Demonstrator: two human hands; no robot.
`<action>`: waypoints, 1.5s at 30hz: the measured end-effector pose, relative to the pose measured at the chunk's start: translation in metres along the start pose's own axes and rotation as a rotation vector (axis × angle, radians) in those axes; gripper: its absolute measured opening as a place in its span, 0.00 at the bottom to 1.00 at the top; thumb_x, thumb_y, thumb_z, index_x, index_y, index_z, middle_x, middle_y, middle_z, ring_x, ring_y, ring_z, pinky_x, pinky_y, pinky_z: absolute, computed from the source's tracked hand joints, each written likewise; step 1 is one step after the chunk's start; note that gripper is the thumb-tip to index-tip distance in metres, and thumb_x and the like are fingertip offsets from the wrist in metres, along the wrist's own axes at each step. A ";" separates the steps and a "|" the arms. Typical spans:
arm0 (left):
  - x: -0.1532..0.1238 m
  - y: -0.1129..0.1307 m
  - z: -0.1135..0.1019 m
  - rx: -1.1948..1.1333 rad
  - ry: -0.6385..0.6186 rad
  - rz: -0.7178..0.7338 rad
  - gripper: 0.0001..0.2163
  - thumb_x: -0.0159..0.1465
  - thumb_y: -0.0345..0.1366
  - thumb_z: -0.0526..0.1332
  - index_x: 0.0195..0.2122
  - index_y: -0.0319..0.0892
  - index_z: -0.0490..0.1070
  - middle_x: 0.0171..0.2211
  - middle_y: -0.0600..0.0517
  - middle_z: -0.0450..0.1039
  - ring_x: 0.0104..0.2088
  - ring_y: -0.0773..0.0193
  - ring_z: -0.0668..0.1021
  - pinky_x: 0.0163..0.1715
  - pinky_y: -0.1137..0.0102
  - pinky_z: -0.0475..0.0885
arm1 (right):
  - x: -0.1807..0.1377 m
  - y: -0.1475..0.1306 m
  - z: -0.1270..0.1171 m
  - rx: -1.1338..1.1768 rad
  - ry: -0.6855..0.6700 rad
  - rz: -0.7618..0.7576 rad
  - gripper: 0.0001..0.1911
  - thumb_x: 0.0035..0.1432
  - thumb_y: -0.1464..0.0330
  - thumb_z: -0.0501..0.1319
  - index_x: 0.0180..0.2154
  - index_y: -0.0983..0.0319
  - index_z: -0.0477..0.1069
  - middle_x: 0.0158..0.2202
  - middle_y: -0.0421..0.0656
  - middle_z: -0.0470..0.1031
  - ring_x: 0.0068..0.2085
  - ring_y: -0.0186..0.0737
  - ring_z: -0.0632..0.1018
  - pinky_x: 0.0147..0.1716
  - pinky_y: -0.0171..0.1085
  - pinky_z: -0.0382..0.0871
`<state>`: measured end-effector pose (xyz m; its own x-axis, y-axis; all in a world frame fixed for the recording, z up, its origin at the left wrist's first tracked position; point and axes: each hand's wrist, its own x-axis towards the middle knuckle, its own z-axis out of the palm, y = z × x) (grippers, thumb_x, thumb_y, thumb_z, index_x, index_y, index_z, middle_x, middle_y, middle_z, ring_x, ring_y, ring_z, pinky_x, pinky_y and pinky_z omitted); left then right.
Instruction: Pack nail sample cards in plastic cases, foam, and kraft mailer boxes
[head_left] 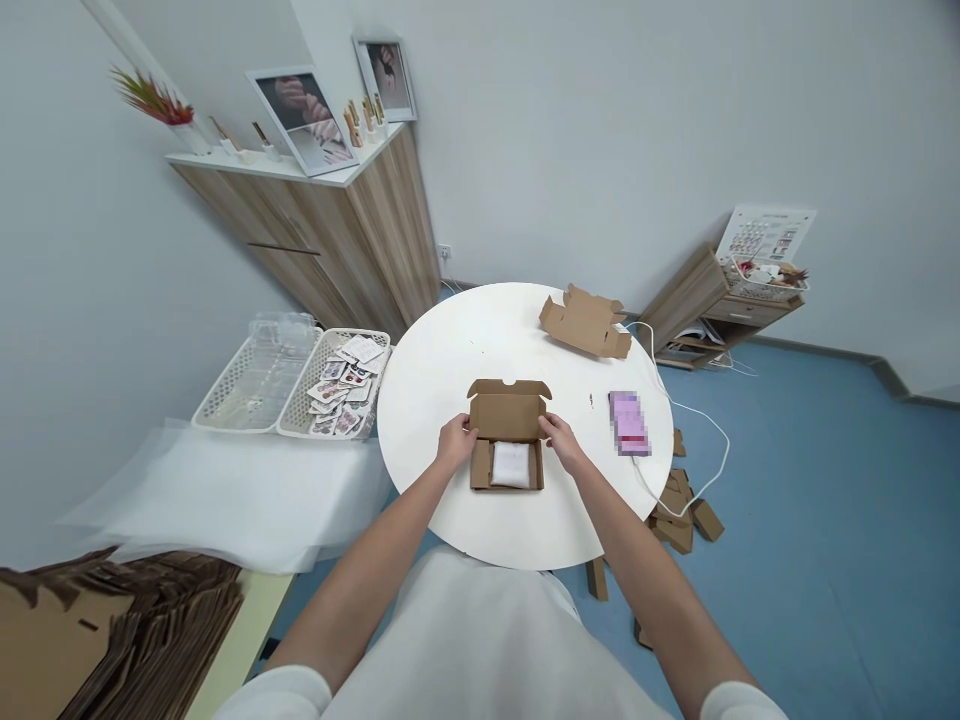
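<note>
A small brown cardboard box (508, 412) stands open on the round white table (450, 370), its lid flap tilted up at the back. Inside lies a white wrapped packet (511, 464). My left hand (454, 441) grips the box's left wall with curled fingers. My right hand (561, 438) holds the right wall the same way. Both hands touch the box at the hinge end of its sides.
An unfolded cardboard blank (587, 322) lies at the table's far side. A phone (628, 422) on a white cable lies to the right. Two white baskets (300, 380) with cards stand left. Folded boxes (679, 510) litter the blue floor. Flat cardboard (112, 630) is stacked near left.
</note>
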<state>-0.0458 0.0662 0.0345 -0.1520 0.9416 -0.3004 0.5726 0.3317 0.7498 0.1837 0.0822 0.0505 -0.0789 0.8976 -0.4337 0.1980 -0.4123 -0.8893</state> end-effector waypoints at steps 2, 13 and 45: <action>-0.005 -0.003 0.000 -0.123 -0.006 0.028 0.11 0.53 0.32 0.57 0.38 0.42 0.67 0.36 0.50 0.72 0.31 0.66 0.75 0.31 0.72 0.69 | -0.010 -0.001 -0.001 -0.003 -0.030 -0.052 0.22 0.48 0.60 0.56 0.47 0.55 0.64 0.47 0.42 0.67 0.37 0.35 0.70 0.32 0.34 0.64; -0.037 -0.024 -0.016 -0.435 -0.247 -0.010 0.16 0.53 0.31 0.52 0.43 0.40 0.68 0.40 0.48 0.72 0.39 0.63 0.74 0.39 0.69 0.67 | -0.051 0.022 -0.011 -0.009 -0.191 -0.139 0.29 0.44 0.72 0.54 0.52 0.54 0.60 0.43 0.41 0.67 0.39 0.36 0.70 0.42 0.40 0.64; -0.086 -0.061 0.017 -0.045 -0.080 0.107 0.16 0.56 0.38 0.55 0.45 0.40 0.64 0.40 0.47 0.72 0.43 0.60 0.73 0.43 0.66 0.66 | -0.089 0.096 0.023 -0.127 0.227 -0.012 0.20 0.47 0.59 0.55 0.42 0.62 0.66 0.42 0.47 0.71 0.42 0.41 0.72 0.42 0.38 0.65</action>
<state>-0.0542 -0.0358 0.0040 -0.0267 0.9648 -0.2618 0.5453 0.2335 0.8050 0.1868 -0.0407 0.0006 0.1366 0.9201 -0.3670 0.3205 -0.3916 -0.8625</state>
